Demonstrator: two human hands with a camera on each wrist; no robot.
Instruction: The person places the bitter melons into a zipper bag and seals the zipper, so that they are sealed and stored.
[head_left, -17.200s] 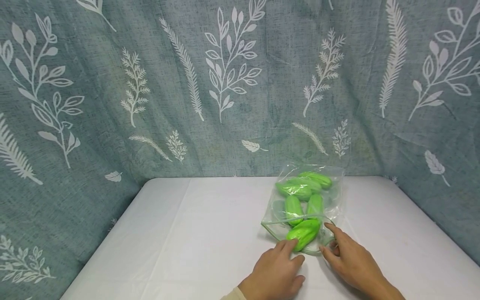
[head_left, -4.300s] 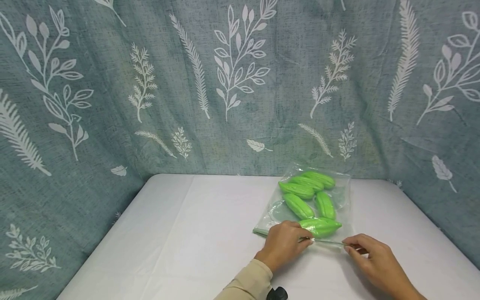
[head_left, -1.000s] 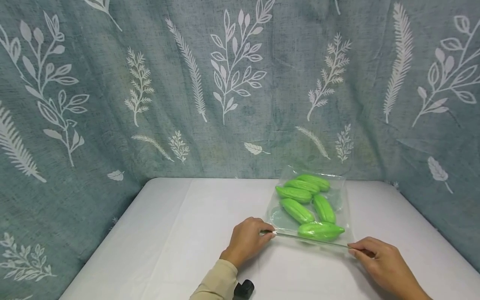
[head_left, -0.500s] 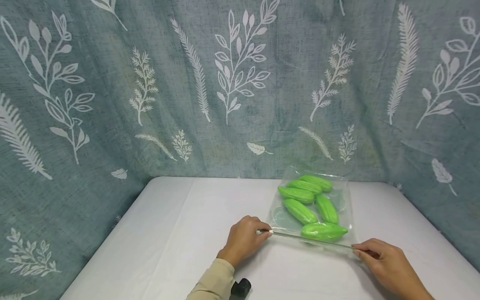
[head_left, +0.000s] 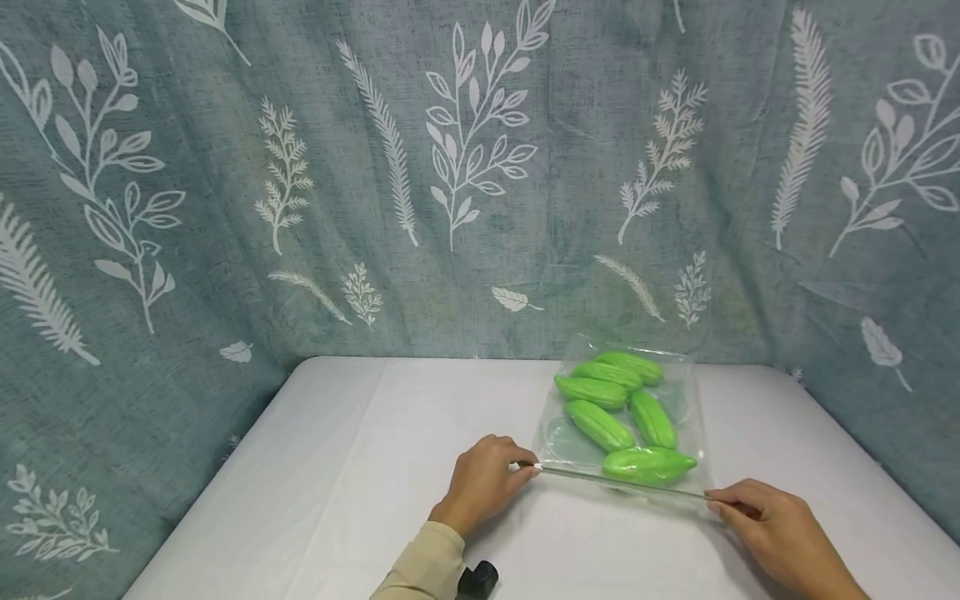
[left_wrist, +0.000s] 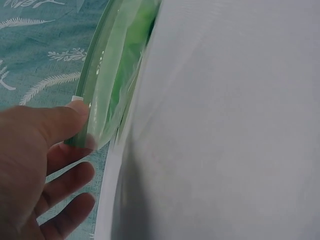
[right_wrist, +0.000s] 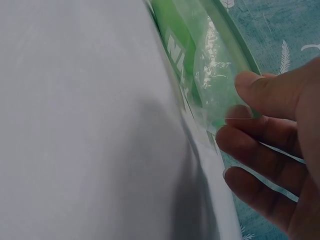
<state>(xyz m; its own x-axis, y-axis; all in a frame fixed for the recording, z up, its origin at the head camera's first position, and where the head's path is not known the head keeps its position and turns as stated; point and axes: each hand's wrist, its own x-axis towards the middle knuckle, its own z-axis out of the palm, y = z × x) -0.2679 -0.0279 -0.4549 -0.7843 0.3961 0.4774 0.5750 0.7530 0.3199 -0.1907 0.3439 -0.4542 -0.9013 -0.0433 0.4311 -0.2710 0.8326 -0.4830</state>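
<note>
A clear zip bag (head_left: 681, 402) lies flat toward the back right of the table, with several bright green, ridged, gourd-like vegetables (head_left: 600, 425) inside. Its green zip edge (head_left: 622, 481) faces me and runs as a taut, straight line between my hands. My left hand (head_left: 480, 485) pinches the left end of that edge between thumb and index finger, right at a small white slider (left_wrist: 77, 98). At the opposite corner, my right hand (head_left: 780, 529) pinches the edge the same way. In the right wrist view, the bag's corner (right_wrist: 212, 65) shows between thumb and index finger.
A white cloth (head_left: 360, 500) covers the table. Behind it and along both sides hangs a grey-green curtain (head_left: 480, 275) with white leaf prints. A black device (head_left: 480, 577) sits at the left wrist, below the beige sleeve (head_left: 427, 562).
Earliest, the bag's mouth gaped and the left hand touched a gourd-like vegetable there. Later the left hand pinched mid-zip, then slid left to the corner. Over the last second, little has moved.
</note>
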